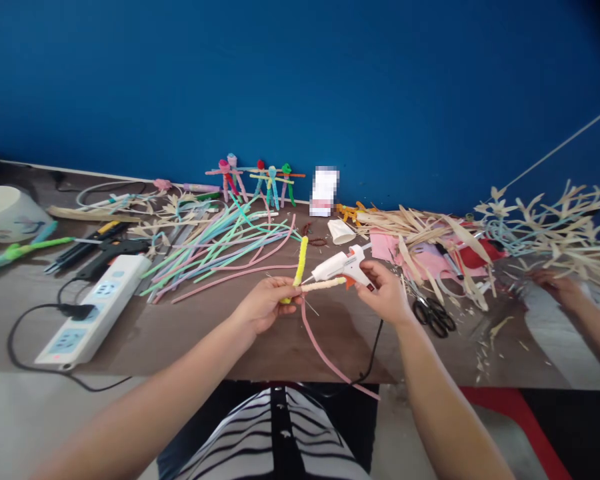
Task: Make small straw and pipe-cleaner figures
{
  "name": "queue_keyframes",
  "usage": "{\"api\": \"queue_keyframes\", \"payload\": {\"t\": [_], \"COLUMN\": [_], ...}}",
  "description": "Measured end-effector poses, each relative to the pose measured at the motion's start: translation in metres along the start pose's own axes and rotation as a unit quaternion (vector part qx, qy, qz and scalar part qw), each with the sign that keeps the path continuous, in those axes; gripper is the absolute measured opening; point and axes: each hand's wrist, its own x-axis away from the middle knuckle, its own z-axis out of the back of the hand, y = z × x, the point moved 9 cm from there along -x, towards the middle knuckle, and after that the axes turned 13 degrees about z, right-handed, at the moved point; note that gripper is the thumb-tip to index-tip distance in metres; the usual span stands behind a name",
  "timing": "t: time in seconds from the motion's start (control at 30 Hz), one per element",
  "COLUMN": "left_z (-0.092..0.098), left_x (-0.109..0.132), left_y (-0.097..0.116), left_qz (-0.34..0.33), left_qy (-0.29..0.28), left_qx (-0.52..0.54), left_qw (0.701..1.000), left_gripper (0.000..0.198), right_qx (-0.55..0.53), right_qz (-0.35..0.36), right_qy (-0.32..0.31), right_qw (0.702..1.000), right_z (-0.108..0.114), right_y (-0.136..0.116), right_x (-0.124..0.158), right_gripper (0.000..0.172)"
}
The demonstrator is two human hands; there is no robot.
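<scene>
1. Left hand (265, 305): fingers curled shut around a yellow pipe cleaner (300, 267), which stands nearly upright and slightly tilted, above and just past the fingertips. Firm hold from what shows; lower end mostly behind the fingers.
2. Right hand (385, 293): closed around the grip of a white glue gun (337, 265) with an orange trigger. Handle mostly hidden by the fingers. Nozzle points left, just beside the yellow pipe cleaner; touching or not, can't tell.
3. Cream pipe cleaner (325, 285): runs sideways from the yellow one to the right hand's fingers, under the glue gun. Looks joined to the yellow one, exact join unclear.
4. Pink pipe cleaner (325, 350): hangs from near the left hand, down past the table edge. Black cord (373, 350) drops from the right hand area.
5. Table, brown top (290, 347): pile of coloured pipe cleaners (220, 250), pipe-cleaner figures (255, 180) against a blue wall (300, 87), paper cup (341, 232), dried leaf strips (410, 230), pink paper (387, 243).
6. Near the right hand: black-handled scissors (433, 315). Far left: white power strip (93, 310) with black plug (75, 310), black glue gun (110, 259), white bowl (7, 213).
7. Co-worker's hand (555, 287) at right edge, beside the leaf strips.
</scene>
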Motion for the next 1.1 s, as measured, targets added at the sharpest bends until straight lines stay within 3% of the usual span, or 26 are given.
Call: {"api": "queue_keyframes", "payload": {"t": [0.33,0.57,0.67,0.77,0.87,0.93,1.03,1.1], "left_z": [0.005,0.008,0.011,0.018,0.024,0.023,0.018,0.013], "left_x": [-0.002,-0.004,-0.005,-0.005,-0.004,-0.003,-0.002,-0.002], "left_y": [-0.001,-0.002,-0.003,-0.003,-0.001,0.001,0.004,0.007], "left_qz": [-0.001,-0.004,0.002,-0.003,-0.014,-0.018,-0.029,-0.041], "left_qy": [0.017,0.021,0.026,0.036,0.048,0.047,0.039,0.03], "left_qx": [-0.001,-0.003,-0.005,0.003,0.014,0.014,0.01,0.006], "left_qw": [1.0,1.0,1.0,0.999,0.999,0.999,0.999,0.999], "left_gripper": [0.003,0.004,0.004,0.004,0.005,0.005,0.006,0.008], "right_qx": [0.075,0.086,0.046,0.019,0.111,0.189,0.246,0.263], "right_qz": [0.039,0.028,0.008,-0.046,-0.098,-0.122,-0.134,-0.127], "right_qy": [0.016,0.003,0.036,0.091,0.142,0.134,0.107,0.11], "right_qw": [0.996,0.996,0.998,0.995,0.979,0.965,0.954,0.95], "right_z": [0.006,0.0,0.007,0.024,0.047,0.053,0.053,0.052], "right_y": [-0.008,-0.004,0.011,0.044,0.079,0.095,0.102,0.093], "right_x": [0.002,0.002,0.0,0.001,0.005,0.004,-0.007,-0.016], "right_gripper": [0.027,0.026,0.029,0.03,0.027,0.025,0.025,0.026]}}
